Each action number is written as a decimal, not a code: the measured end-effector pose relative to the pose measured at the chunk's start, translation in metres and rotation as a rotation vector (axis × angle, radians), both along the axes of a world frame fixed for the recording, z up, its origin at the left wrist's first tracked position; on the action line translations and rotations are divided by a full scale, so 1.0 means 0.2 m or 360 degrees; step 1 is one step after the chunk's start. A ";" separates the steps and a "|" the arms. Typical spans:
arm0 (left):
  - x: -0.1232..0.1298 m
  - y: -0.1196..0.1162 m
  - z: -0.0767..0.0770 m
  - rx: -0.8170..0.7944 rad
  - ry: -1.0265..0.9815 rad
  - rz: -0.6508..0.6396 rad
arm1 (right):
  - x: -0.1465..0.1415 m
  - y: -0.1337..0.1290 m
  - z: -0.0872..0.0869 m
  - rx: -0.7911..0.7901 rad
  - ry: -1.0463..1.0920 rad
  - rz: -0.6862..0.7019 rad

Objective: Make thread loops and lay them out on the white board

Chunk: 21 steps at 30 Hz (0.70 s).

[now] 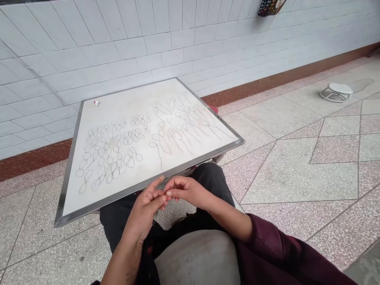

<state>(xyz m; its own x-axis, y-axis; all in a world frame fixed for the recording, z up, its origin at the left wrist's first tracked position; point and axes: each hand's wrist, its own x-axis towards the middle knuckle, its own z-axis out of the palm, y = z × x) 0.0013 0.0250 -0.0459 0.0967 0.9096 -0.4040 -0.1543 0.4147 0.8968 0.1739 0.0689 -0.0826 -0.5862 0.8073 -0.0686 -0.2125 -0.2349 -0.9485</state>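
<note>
My left hand (150, 202) and my right hand (185, 190) meet above my lap, just off the front edge of the white table (118, 95). Both pinch a thin wire (156, 213) between thumb and fingertips; part of it hangs below my left hand. On the table's left half lie several wires twisted into figure-eight shapes (113, 170). Across its right half are several wires with one loop and a long straight tail (160, 152). The fingers hide most of the held wire.
A small white and red object (96, 103) sits near the table's far left corner. The metal-edged table stands by a white tiled wall (130, 47). A round white stool (337, 92) is on the floor at right. A dark patterned item (270, 7) hangs on the wall.
</note>
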 end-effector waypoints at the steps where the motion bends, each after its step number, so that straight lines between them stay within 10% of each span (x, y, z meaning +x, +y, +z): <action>1: 0.00 0.00 0.00 -0.0011 -0.0009 -0.0001 | 0.00 0.00 0.00 -0.0001 -0.0010 -0.0001; 21: 0.03 -0.02 -0.09 0.0196 0.0244 -0.0003 | 0.01 0.06 -0.05 -0.0185 -0.0305 -0.0127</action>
<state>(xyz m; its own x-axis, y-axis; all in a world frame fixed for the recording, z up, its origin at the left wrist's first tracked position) 0.0072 0.0214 -0.0640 0.0444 0.9530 -0.2999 -0.0114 0.3006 0.9537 0.1764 0.0808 -0.0924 -0.4883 0.8306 -0.2676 -0.0534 -0.3345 -0.9409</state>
